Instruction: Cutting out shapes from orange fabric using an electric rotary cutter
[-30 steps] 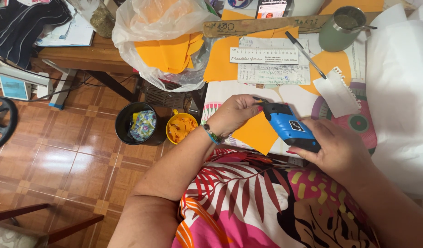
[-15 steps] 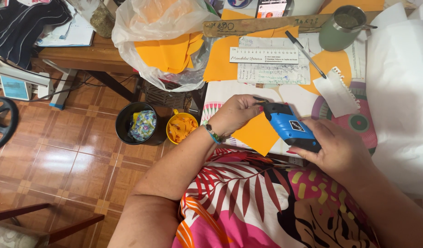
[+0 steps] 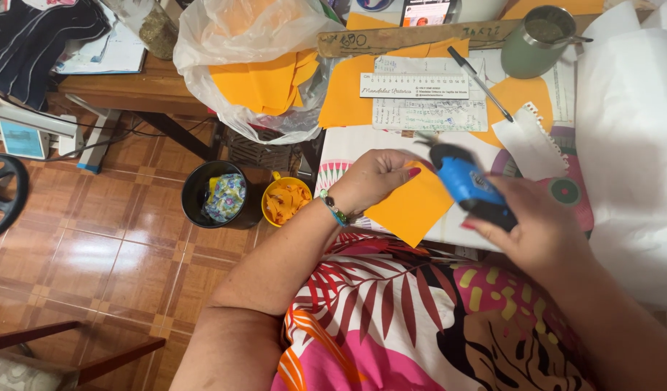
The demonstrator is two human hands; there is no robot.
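At the centre of the frame our left hand pinches an orange fabric square against the surface. Just right of it, our right hand grasps a blue handheld cutter, blurred, its tip touching the square's upper edge. Above lie a paper ruler card and pen. On the floor, lower left of the surface, sit a black tub and yellow cup of scraps.

blue tool | tilted up, blurred | right hand lifted
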